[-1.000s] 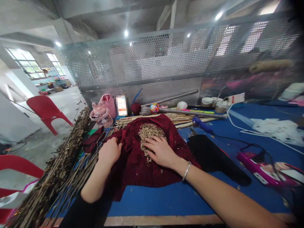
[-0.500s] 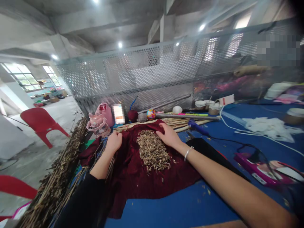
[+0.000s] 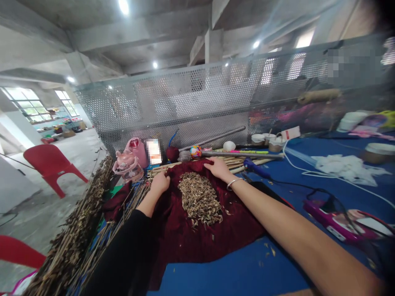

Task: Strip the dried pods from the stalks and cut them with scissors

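Observation:
A dark red velvety cloth [image 3: 191, 246] lies on the blue tabletop with a heap of dry, brownish husks or seed pods [image 3: 200, 199] on its middle. My left hand [image 3: 160, 183] is closed on the cloth's far left edge. At the far edge, right of centre, my right hand [image 3: 217, 168] pinches the same cloth between thumb and fingers, raising it a little behind the heap. A bracelet circles my right wrist. A few loose bits lie on the cloth beside the heap.
Dried stalks [image 3: 74, 218] line the table's left side. Behind the cloth are sticks [image 3: 240, 164], a colourful ball [image 3: 196, 151], a pink basket [image 3: 128, 170] and a metal mesh screen [image 3: 173, 98]. On the right are a blue-handled tool [image 3: 256, 167], a magenta device [image 3: 345, 226] and white plastic [image 3: 348, 166].
My left hand has moved right and slightly forward along the cloth's far edge. My right hand now pinches the far edge, which is drawn up between the hands. The view has shifted slightly.

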The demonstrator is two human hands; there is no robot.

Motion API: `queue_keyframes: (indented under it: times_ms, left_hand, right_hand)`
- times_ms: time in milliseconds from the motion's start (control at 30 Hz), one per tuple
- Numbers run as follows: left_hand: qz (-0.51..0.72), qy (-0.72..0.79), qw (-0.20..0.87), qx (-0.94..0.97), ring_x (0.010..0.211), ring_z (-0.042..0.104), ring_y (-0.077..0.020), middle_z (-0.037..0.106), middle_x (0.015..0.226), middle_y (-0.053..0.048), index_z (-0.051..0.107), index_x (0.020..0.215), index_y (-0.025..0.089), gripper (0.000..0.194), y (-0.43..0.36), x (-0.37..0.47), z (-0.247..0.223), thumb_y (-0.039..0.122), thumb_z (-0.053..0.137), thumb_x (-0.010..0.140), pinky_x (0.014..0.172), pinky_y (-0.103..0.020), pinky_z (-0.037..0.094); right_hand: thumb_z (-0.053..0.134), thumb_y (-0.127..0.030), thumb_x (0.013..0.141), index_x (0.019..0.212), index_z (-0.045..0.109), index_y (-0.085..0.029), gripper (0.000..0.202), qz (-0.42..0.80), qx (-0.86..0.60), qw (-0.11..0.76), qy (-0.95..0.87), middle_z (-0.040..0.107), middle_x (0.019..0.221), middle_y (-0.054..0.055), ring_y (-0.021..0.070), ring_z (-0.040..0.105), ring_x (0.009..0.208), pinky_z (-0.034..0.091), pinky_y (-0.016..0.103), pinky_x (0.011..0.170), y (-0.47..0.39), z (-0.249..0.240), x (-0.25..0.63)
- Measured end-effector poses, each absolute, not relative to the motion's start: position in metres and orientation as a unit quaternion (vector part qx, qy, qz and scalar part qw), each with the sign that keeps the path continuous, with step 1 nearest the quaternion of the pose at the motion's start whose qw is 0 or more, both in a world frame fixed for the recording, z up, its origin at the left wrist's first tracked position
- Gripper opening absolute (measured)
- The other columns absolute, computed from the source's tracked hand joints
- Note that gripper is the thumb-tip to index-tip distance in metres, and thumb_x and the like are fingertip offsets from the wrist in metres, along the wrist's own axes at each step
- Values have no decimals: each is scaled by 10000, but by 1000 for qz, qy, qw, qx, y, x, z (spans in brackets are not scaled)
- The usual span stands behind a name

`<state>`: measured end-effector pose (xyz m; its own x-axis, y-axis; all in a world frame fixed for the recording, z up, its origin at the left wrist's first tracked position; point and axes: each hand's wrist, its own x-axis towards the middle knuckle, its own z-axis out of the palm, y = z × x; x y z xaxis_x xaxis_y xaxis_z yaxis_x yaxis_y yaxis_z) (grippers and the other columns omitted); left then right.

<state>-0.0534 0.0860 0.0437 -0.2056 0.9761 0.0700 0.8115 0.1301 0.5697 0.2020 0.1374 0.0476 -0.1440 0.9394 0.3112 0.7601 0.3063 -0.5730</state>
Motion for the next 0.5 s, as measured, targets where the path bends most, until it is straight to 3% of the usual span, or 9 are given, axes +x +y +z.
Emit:
queue_keyframes:
  times_ms: [100,233,500]
  left_hand:
    - [320,688,224,611,1024,595,-194,645,1116,-86,557,1151,141,386,78,-58,48,228,355,834,889,-298,444]
    - [383,642,315,585,860,651,-186,695,969,-60,547,1164,132,403,67,-50,54,254,298,871,758,-293,507]
    - [404,523,365,656,957,593,-192,667,1042,-56,616,1046,119,305,60,11,55,256,437,841,890,-300,445]
  right_hand:
    - [533,-301,807,995,633,-169,250,173,-479,334,-793,675,971,42,171,601,872,424,263,789,108,54,195]
    - [543,-237,777,867,628,-162,145,206,-414,328,-824,656,777,5,148,574,716,422,250,683,76,49,184]
    - [483,-54,699,812,610,-154,197,227,-373,309,-845,633,767,3,127,534,700,400,233,679,64,32,178]
